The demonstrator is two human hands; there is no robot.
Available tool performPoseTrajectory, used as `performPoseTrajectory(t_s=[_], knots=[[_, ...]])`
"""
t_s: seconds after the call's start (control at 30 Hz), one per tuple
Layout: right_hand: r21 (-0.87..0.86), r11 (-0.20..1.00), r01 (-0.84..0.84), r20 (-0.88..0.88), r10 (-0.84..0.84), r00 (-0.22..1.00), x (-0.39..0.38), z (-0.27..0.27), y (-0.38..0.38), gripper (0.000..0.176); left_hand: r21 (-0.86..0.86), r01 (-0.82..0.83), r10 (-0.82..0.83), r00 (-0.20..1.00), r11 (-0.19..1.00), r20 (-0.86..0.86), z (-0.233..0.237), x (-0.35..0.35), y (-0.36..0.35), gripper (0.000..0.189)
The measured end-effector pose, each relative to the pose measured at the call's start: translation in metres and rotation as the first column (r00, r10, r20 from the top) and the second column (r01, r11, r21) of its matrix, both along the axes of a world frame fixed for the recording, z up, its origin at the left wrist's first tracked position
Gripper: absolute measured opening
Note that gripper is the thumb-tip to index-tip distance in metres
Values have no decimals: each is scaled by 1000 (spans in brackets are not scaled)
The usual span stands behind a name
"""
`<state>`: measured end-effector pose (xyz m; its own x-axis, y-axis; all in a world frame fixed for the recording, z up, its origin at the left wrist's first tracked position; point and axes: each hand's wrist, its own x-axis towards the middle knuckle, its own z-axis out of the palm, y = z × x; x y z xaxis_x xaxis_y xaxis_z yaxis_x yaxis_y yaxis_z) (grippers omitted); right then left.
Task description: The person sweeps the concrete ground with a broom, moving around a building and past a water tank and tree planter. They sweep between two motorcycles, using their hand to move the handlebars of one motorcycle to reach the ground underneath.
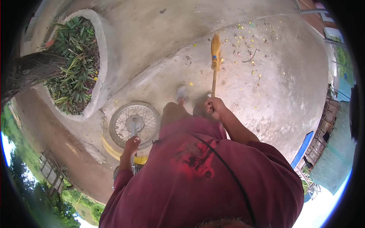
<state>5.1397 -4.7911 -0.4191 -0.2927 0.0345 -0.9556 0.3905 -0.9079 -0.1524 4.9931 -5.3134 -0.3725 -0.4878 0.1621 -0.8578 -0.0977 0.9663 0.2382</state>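
Observation:
My right hand (215, 106) is wrapped round the wooden handle of a straw broom (215, 53), whose bristles point away from me over the concrete ground. A blue band goes round the broom's neck. On the left, my left hand (133, 144) is closed beside a grey metal tube (133, 127) that stands over the hub of a spoked wheel (123, 119); whether the fingers grip the tube is hard to make out. Yellow leaves and twigs (251, 55) lie scattered on the ground near the bristles.
A round concrete planter (102, 57) with green plants and a tree trunk (32, 72) stands at the upper left. Below the wheel is a yellow curved part (110, 148). Sheds and a blue sheet (303, 149) line the right edge.

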Motion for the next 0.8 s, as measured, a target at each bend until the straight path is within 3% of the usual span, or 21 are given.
performPoseTrajectory(t_s=[0.03,0.07,0.1,0.17,0.27,0.33,0.4,0.43,0.53,0.63,0.67,0.8], knots=[[-152,981,-118,-3,119,993,-5,41,-31,8,15,70,-69,997,997,-22,0,-9,11,35],[-233,971,-61,-6,61,998,-7,46,-50,7,14,122,-121,991,992,-49,4,-14,13,34],[-317,948,-8,-6,6,1000,-10,47,-58,7,-5,18,-18,1000,1000,-6,4,-18,13,32],[-518,855,14,-120,-90,989,-12,16,-68,12,-21,-31,31,1000,999,2,20,-28,31,31],[-704,703,101,-26,-168,985,-39,-47,-67,18,-19,-118,117,992,993,-56,39,-22,54,33],[-681,720,131,28,-153,988,-61,-94,-60,21,-41,-87,81,988,995,-128,48,-13,55,33],[-577,795,188,-82,-285,955,-68,-133,-21,10,-59,58,-66,988,997,-140,71,3,73,35],[-473,856,208,-69,-272,960,-74,-134,19,10,-96,33,-42,994,995,-98,86,11,90,35],[-241,875,420,-67,-447,892,-62,-168,162,12,-130,10,-17,998,992,-54,88,39,105,36],[-166,883,440,-125,-461,878,-25,-193,288,15,-133,16,-13,1000,991,21,76,64,117,38],[-143,897,418,-172,-438,882,-9,-198,312,16,-131,45,-42,999,990,30,77,70,130,38],[83,940,331,-61,-327,943,34,-139,316,13,-91,109,-108,994,990,20,63,74,165,38]])
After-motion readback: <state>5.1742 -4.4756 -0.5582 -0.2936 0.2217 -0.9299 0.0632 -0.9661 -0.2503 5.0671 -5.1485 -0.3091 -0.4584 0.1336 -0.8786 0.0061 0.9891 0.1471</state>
